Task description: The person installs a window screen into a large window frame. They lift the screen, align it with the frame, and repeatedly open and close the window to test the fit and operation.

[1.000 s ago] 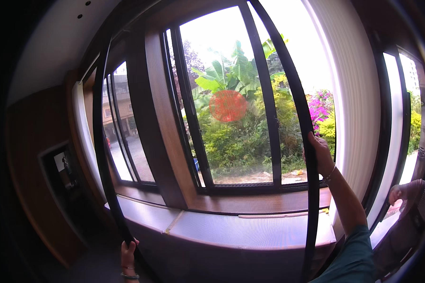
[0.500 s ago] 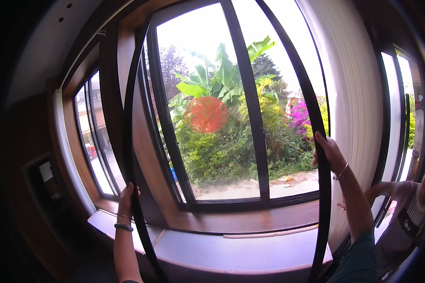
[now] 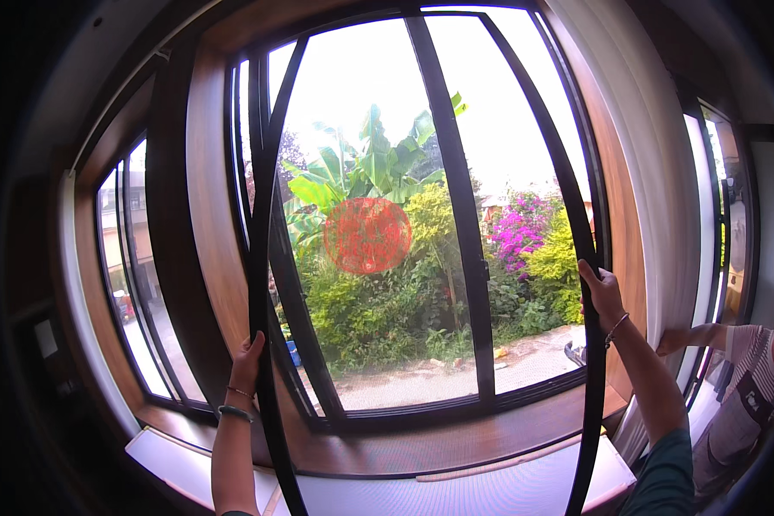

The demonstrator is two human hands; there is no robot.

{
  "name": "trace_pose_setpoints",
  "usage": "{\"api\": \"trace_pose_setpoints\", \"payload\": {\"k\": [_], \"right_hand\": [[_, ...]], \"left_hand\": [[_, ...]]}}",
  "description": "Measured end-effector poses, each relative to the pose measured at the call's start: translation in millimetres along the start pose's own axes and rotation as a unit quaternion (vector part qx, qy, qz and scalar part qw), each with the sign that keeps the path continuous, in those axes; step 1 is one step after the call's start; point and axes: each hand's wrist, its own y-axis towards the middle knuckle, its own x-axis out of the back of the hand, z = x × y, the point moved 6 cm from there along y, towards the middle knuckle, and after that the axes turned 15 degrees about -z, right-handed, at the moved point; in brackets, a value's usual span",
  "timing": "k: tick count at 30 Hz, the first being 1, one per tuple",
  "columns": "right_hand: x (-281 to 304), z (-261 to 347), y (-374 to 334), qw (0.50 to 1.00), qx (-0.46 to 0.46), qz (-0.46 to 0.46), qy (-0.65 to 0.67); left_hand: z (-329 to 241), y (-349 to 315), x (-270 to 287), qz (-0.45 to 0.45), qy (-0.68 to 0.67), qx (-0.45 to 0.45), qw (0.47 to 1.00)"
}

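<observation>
Between the left hand [image 3: 246,368] and the right hand [image 3: 607,297] stands the screen [image 3: 593,387], upright, its see-through mesh facing the wearer and its lower end running out of view. The left fingers grasp its left bar: the thumb points up along the bar, and the other fingers are mostly hidden behind it. The right fingers are clenched round the right bar, a little higher up, with the index finger reaching upward.

Both arms are raised and stretched forward from the lower edge, the left forearm nearly vertical, the right one slanting up and inward from a teal sleeve [image 3: 666,473]. A dark bangle [image 3: 235,414] circles the left wrist; a thin bracelet [image 3: 616,328] circles the right.

Directly beyond the screen is the window [image 3: 458,198], its dark upright crossing the view between the bars; how wide the gap is, I cannot tell. A round red decal [image 3: 368,236] shows through the mesh, with greenery and purple flowers [image 3: 522,230] outside. Below the wooden sill [image 3: 464,449], a white ledge [image 3: 172,466] lies between the wearer and the window. A pale curtain [image 3: 671,224] hangs to the right, and a co-worker [image 3: 740,396] in a striped top has an arm stretched toward its edge.
</observation>
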Motion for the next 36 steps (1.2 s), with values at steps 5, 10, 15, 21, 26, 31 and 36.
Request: {"api": "trace_pose_setpoints", "payload": {"k": [5,10,15,21,26,31,36], "right_hand": [[-34,23,30,0.999,0.026,-0.02,0.014],[-53,20,58,0.999,0.041,-0.029,0.002],[-60,1,79,0.998,0.052,-0.04,-0.009],[-70,-4,99,0.999,0.036,-0.021,0.015],[-74,-11,117,0.999,0.044,-0.008,0.009],[-69,-5,125,0.999,0.054,-0.002,-0.007],[-71,2,126,0.998,0.068,0.014,-0.012]], "left_hand": [[2,66,-19,0.041,-0.022,0.0,0.999],[7,97,-41,0.078,-0.054,-0.03,0.995],[26,103,-58,0.075,-0.085,-0.031,0.993],[37,111,-75,0.065,-0.109,-0.023,0.992],[48,118,-77,0.042,-0.107,-0.028,0.993],[48,107,-90,0.029,-0.113,-0.028,0.993],[59,119,-89,0.025,-0.105,-0.033,0.994]]}}
